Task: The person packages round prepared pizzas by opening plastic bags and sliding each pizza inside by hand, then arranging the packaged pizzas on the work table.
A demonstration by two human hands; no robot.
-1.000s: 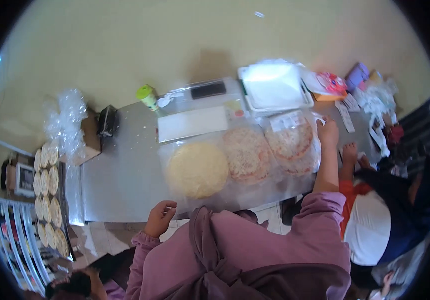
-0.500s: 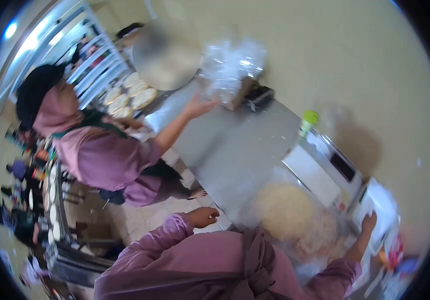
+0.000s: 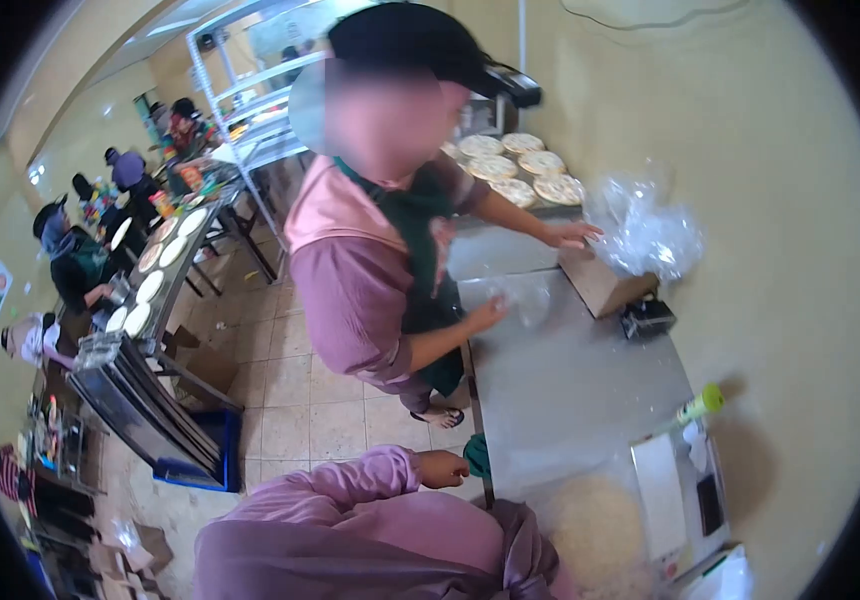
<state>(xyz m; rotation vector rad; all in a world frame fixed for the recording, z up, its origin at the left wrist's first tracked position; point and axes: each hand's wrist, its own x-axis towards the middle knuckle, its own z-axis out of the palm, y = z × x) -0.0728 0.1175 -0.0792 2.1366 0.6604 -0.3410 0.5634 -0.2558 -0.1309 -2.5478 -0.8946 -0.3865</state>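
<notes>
My left hand (image 3: 442, 468) is beside the near corner of the metal table (image 3: 570, 400), its fingers closed at a bunch of dark green cloth (image 3: 477, 455). My right hand is out of view. Close in front of my body, a round, pale yellow mass (image 3: 598, 525) lies under hazy clear plastic; its kind is unclear. Beside it stands a scale (image 3: 710, 505) with a white platform (image 3: 658, 495). A green-capped bottle (image 3: 702, 402) is behind the scale. White plastic (image 3: 725, 578) shows at the bottom edge.
A co-worker (image 3: 360, 260) across the table corner has one hand at a cardboard box (image 3: 605, 280) of clear plastic bags (image 3: 645, 225) and the other at a clear bag (image 3: 528, 300). Round topped flatbreads (image 3: 490, 167) lie beyond. Left are a blue crate (image 3: 220, 450) and other workers.
My view has swung left and up; my right hand has left the picture. Green cloth now shows at my left fingers. The co-worker has turned toward the box, with a clear bag in hand.
</notes>
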